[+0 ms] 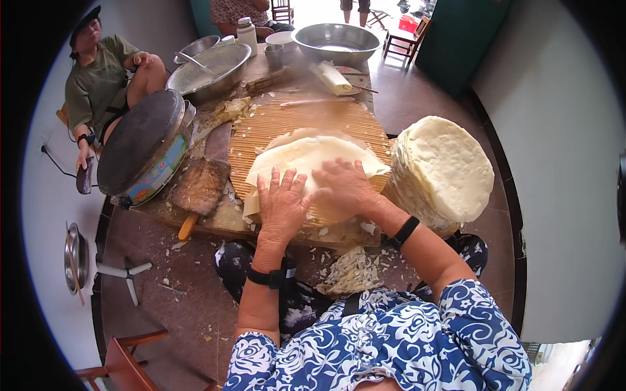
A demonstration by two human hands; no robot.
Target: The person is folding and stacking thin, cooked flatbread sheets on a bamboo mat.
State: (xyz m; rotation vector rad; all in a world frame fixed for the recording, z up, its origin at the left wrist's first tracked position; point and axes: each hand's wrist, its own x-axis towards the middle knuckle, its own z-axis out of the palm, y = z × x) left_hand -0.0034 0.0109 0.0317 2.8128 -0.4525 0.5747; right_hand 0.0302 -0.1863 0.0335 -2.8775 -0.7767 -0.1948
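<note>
A thin pale flatbread sheet (297, 156) lies folded on a round slatted mat (261, 124) in front of me. My left hand (283, 199) presses on its near left part, fingers spread. Over the right part of the sheet rests my right hand (345, 186), slightly blurred, its fingers stretched out. Neither hand grips anything. Just right of the mat stands a tall stack of round flatbreads (447, 169). On the left, beside the mat, is a flat scraper (201, 186) with a browned blade and yellow handle.
A round dark griddle (140, 143) stands at the table's left. Behind it is a metal basin (212, 72) holding batter and a utensil. Farther back sit a wide steel bowl (336, 42), a white bottle (246, 36) and a rolled flatbread (332, 78). A person (107, 78) sits at the left.
</note>
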